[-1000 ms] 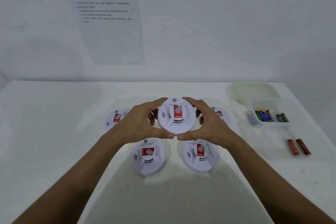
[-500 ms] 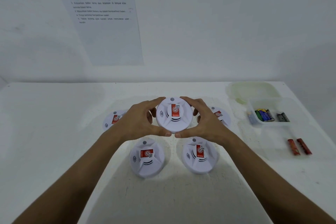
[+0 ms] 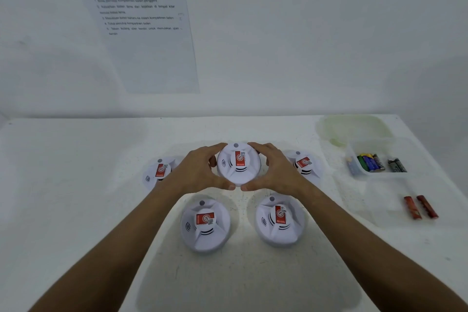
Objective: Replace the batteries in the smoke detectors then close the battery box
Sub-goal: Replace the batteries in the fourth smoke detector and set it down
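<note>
**White detector gripped in both hands, cover not yet off**

White plastic fills the middle of the table (image 3: 76,185): five smoke detectors, and the far-centre one, the held detector (image 3: 238,163), is clasped from both sides. The left hand (image 3: 200,172) curls round its left rim, the right hand (image 3: 274,172) round its right rim, thumbs nearly meeting at the near edge. Four other detectors lie face up around it: far left (image 3: 158,172), far right (image 3: 305,163), near left (image 3: 205,223) and near right (image 3: 278,218).

To the right, the open battery box (image 3: 354,157) holds assorted batteries (image 3: 371,162), its lid (image 3: 354,129) lies just behind it, and two red batteries (image 3: 420,206) lie loose on the table nearer the person.

The step looks like opening this unit. It probably goes best with the detector lifted free of its neighbours, turned over to find the compartment, and twisted with even pressure from both hands so the thin rim does not slip or crack.
</note>
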